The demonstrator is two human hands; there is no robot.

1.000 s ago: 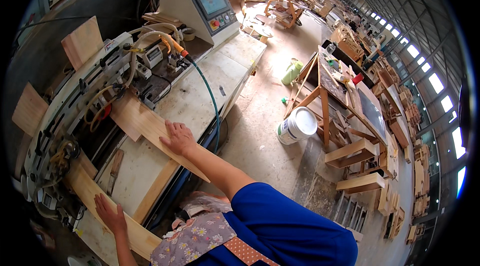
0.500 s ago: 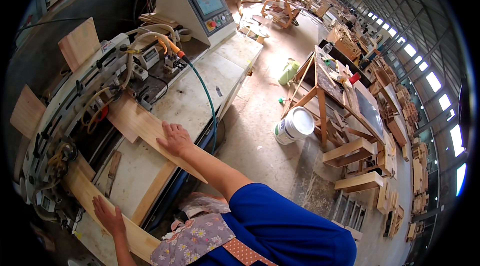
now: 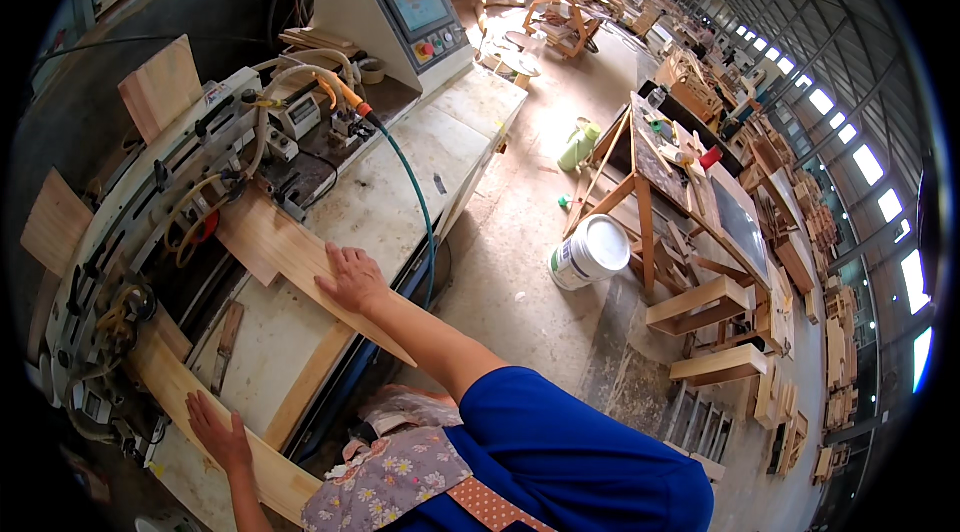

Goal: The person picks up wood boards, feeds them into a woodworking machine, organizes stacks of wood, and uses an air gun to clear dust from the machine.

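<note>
The left board (image 3: pixel 278 477) is touched by the left hand (image 3: pixel 222 434), the right board (image 3: pixel 272 242) by the right hand (image 3: pixel 352 279), fingers (image 3: pixel 203 409) extended, nothing gripped. Even, flat pressure is advised.

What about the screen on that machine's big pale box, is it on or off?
On: the screen glows light blue inside its dark frame on the control box.

The head view has shifted slightly over the last second. The right hand (image 3: pixel 352 278), board (image 3: pixel 290 254), console (image 3: pixel 348 17) and bucket (image 3: pixel 590 252) now appear a touch farther left in it.
</note>
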